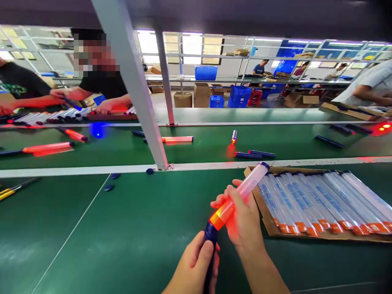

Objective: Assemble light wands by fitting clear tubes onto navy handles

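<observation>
A traffic light baton (225, 208) is held at a slant over the green work surface, glowing red and orange at the joint between tube and handle. My left hand (199, 259) is closed around its dark blue handle, thumb on top. The clear tube, capped in dark blue at its far end, is in the grip of my right hand (243, 216), with the fingers lit red. Just right of that hand, a shallow cardboard tray (266, 228) holds several clear tubes (321, 200) with blue print and orange ends.
Beyond a white rail, a green conveyor belt (208, 149) carries dark handles (261, 154) and lit batons (177, 139). A grey post (134, 81) rises ahead. Small dark caps (109, 187) and yellow-handled pliers (9, 192) lie left. Co-workers (104, 87) sit across the belt.
</observation>
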Demonstrator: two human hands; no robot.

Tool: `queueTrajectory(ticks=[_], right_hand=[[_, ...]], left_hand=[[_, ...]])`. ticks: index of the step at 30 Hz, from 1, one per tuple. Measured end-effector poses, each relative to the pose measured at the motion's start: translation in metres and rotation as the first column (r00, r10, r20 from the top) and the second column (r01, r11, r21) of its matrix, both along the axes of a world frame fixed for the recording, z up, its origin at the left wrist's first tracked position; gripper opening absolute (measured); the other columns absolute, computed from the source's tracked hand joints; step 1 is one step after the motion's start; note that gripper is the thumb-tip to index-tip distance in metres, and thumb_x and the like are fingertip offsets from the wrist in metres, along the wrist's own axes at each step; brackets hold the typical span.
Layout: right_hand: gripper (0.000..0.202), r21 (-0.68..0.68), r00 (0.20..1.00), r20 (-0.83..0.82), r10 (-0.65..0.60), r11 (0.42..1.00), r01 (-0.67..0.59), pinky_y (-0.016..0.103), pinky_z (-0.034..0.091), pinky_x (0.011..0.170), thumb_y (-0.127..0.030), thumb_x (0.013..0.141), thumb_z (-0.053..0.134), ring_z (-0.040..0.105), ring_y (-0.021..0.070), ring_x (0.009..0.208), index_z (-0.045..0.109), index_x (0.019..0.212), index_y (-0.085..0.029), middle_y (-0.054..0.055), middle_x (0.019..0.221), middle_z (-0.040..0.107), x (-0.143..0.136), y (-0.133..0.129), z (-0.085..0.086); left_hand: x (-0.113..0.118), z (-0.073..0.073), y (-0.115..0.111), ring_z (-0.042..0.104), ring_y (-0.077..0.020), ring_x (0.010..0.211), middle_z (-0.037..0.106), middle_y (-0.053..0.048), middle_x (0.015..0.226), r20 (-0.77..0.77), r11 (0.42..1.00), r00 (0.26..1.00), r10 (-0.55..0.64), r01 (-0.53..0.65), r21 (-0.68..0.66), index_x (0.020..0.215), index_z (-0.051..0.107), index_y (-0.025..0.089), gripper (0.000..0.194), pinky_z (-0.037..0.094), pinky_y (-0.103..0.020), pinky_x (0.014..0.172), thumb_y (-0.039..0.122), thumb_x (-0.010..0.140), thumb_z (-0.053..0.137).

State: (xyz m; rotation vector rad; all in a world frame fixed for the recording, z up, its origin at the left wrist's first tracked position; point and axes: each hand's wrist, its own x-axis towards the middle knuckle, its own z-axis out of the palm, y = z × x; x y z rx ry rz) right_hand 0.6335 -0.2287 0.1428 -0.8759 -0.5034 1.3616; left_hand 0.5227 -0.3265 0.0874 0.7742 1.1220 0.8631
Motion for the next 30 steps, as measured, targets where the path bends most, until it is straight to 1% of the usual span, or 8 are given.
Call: queueTrajectory(ticks=[2, 5, 10, 18, 22, 26, 29, 30], right_hand=[[0.038, 0.013, 0.999, 0.049, 0.014, 1.0, -0.015, 0.027, 0.052, 0.052, -0.033, 0.081, 0.075, 0.056, 0.011, 0.051, 0.051, 0.109, -0.025, -0.009, 0.064, 0.055, -0.01, -0.009, 0.0], [0.028, 0.056, 0.995, 0.096, 0.021, 0.998, -0.026, 0.021, 0.044, 0.045, -0.029, 0.085, 0.07, 0.045, 0.0074, 0.044, 0.052, 0.106, -0.026, -0.011, 0.059, 0.049, -0.017, -0.015, 0.005], [0.026, 0.065, 0.983, 0.183, 0.032, 0.997, -0.044, 0.019, 0.037, 0.039, -0.028, 0.085, 0.068, 0.039, 0.0067, 0.04, 0.051, 0.104, -0.026, -0.012, 0.055, 0.044, -0.027, -0.019, 0.011], [0.026, 0.006, 0.957, 0.291, 0.006, 1.0, -0.009, 0.019, 0.038, 0.037, -0.029, 0.084, 0.067, 0.04, 0.0071, 0.039, 0.048, 0.102, -0.025, -0.013, 0.054, 0.045, -0.04, -0.017, 0.01], [0.026, -0.003, 0.911, 0.411, -0.033, 0.999, 0.037, 0.021, 0.042, 0.037, -0.031, 0.086, 0.064, 0.043, 0.0085, 0.036, 0.046, 0.104, -0.027, -0.013, 0.053, 0.046, -0.044, -0.008, 0.006], [0.028, 0.071, 0.813, 0.569, -0.123, 0.992, 0.1, 0.024, 0.044, 0.036, -0.04, 0.09, 0.061, 0.048, 0.0117, 0.035, 0.045, 0.109, -0.027, -0.013, 0.052, 0.047, -0.047, 0.001, 0.003], [0.03, 0.122, 0.78, 0.602, -0.167, 0.986, 0.116, 0.026, 0.046, 0.039, -0.04, 0.09, 0.06, 0.051, 0.0125, 0.037, 0.045, 0.113, -0.026, -0.012, 0.055, 0.049, -0.052, 0.003, 0.013], [0.031, 0.153, 0.788, 0.588, -0.181, 0.982, 0.111, 0.027, 0.048, 0.041, -0.039, 0.09, 0.061, 0.052, 0.0122, 0.038, 0.045, 0.114, -0.026, -0.011, 0.058, 0.05, -0.054, 0.002, 0.019]], left_hand=[[-0.003, 0.0, -0.008, 0.039, -0.008, 0.045, 0.051, 0.003, 0.066, -0.141, 0.993, 0.989, -0.032, 0.048, 0.111, 0.094, 0.053, 0.019, 0.056, 0.03, -0.02, 0.041, 0.074, 0.088, 0.044], [-0.01, 0.007, -0.014, 0.047, -0.0133, 0.058, 0.058, -0.002, 0.075, -0.392, 0.944, 0.918, -0.058, 0.178, 0.278, 0.104, 0.053, 0.018, 0.037, 0.035, -0.025, 0.055, 0.051, 0.1, 0.038], [-0.015, 0.011, -0.017, 0.06, -0.0216, 0.071, 0.068, -0.008, 0.09, -0.596, 0.913, 0.802, -0.042, 0.274, 0.303, 0.108, 0.049, 0.02, 0.021, 0.038, -0.03, 0.065, 0.03, 0.099, 0.032], [-0.013, 0.0, -0.015, 0.069, -0.03, 0.077, 0.071, -0.01, 0.095, -0.745, 0.915, 0.661, 0.085, 0.244, 0.321, 0.104, 0.05, 0.024, 0.017, 0.041, -0.033, 0.062, 0.034, 0.1, 0.037], [-0.016, 0.003, -0.006, 0.067, -0.0292, 0.069, 0.069, -0.01, 0.085, -0.725, 0.917, 0.667, 0.168, 0.164, 0.363, 0.095, 0.054, 0.026, 0.019, 0.04, -0.033, 0.06, 0.043, 0.097, 0.048], [-0.014, 0.004, 0.007, 0.065, -0.0276, 0.068, 0.065, -0.008, 0.082, -0.713, 0.923, 0.668, 0.214, 0.1, 0.371, 0.091, 0.055, 0.025, 0.017, 0.043, -0.032, 0.061, 0.042, 0.095, 0.053], [-0.018, 0.005, 0.017, 0.067, -0.0313, 0.079, 0.067, -0.011, 0.088, -0.758, 0.921, 0.614, 0.218, 0.127, 0.367, 0.099, 0.058, 0.022, 0.022, 0.048, -0.036, 0.068, 0.042, 0.097, 0.049], [-0.023, 0.007, 0.021, 0.067, -0.0319, 0.084, 0.068, -0.012, 0.093, -0.748, 0.915, 0.629, 0.209, 0.145, 0.378, 0.104, 0.059, 0.021, 0.024, 0.049, -0.039, 0.072, 0.041, 0.097, 0.047]])
